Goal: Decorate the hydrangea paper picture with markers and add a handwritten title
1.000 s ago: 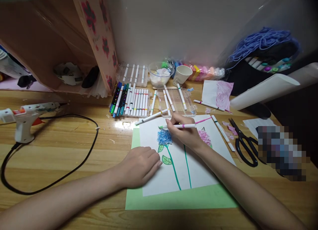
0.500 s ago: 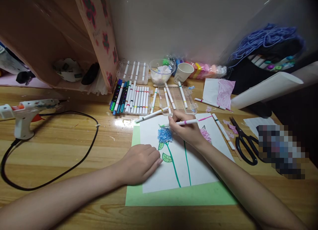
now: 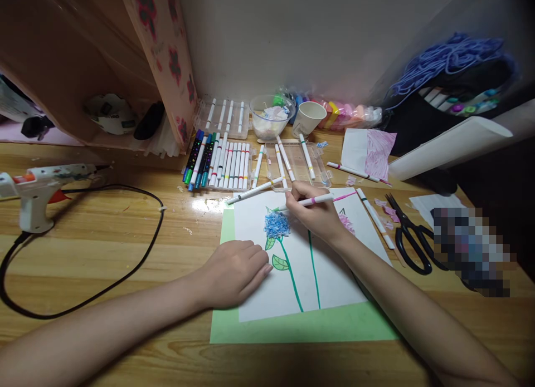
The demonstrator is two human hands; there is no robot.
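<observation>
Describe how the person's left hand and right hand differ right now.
The right hand pinches a white marker; the left hand shows nothing in its grasp. The left hand lies palm down across the white paper's left edge, while the right hand is farther up, just right of the blue flower. Both are bare.

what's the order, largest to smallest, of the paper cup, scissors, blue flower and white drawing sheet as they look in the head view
1. White drawing sheet, clearly largest
2. Scissors
3. Paper cup
4. Blue flower
</observation>
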